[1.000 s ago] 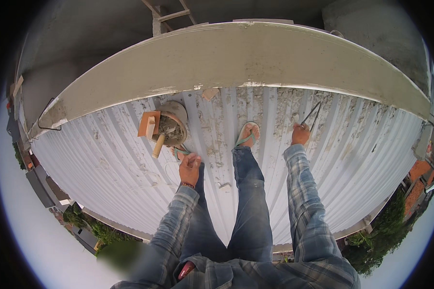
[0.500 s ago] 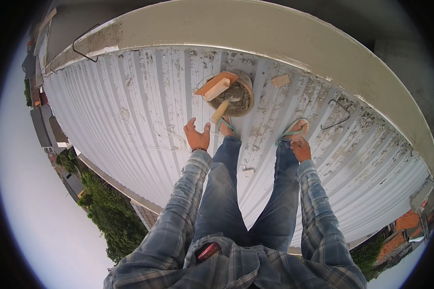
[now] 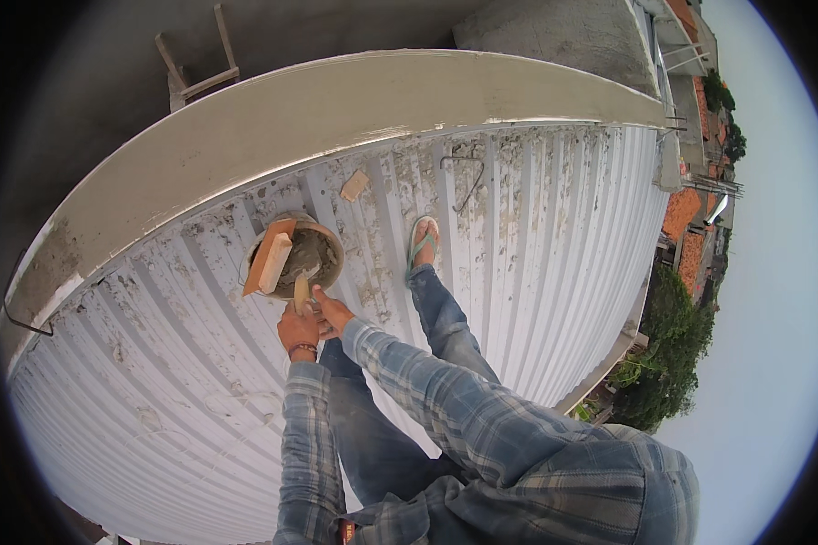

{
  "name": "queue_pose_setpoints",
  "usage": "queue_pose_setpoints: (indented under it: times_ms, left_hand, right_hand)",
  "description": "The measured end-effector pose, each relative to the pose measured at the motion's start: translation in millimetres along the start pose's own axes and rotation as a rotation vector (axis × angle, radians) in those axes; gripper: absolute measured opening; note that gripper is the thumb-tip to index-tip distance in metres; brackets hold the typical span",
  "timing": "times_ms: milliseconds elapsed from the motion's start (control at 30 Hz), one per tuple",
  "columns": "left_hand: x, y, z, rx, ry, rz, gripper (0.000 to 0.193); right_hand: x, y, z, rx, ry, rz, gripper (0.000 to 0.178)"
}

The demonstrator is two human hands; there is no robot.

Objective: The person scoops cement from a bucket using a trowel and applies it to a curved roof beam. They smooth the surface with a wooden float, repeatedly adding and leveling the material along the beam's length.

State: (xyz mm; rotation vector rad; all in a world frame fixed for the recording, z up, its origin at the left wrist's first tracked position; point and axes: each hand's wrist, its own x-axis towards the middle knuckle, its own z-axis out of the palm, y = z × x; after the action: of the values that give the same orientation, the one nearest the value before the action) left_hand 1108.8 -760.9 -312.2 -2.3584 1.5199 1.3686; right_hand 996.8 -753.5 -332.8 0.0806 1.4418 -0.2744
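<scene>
The middle of the frame is filled by a pale corrugated metal roof (image 3: pixel 554 227), marked with grey spatter near its upper edge. Across the top it is bordered by a smooth grey-beige parapet (image 3: pixel 336 100), bent by the lens. A wooden frame (image 3: pixel 211 82) is seen at upper left against dark grey. At right, orange roofs (image 3: pixel 686 213) and green trees (image 3: pixel 668 354) are set below pale sky (image 3: pixel 773 272); everything is lit by soft daylight.

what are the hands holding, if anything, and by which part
It cannot be told: the left hand and right hand are at the trowel handle, their grip unclear.
</scene>
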Motion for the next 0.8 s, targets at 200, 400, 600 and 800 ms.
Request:
queue_pose_setpoints:
  times_ms: [200, 400, 600, 800]
  left_hand:
    - [-48, -34, -41, -0.442, -0.23, 0.159, 0.05]
    - [48, -39, -22, -0.142, 0.391, 0.163, 0.05]
    - [112, -31, 2, 0.144, 0.444, 0.306, 0.048]
    - [56, -41, -15, -0.157, 0.538, 0.287, 0.037]
  right_hand:
    - [1, 21, 13, 0.154, 0.003, 0.012, 0.048]
    - [-19, 28, -18, -0.265, 0.119, -0.145, 0.039]
    - [32, 37, -38, -0.522, 0.176, -0.511, 0.055]
    - [9, 71, -69, -0.499, 0.121, -0.313, 0.046]
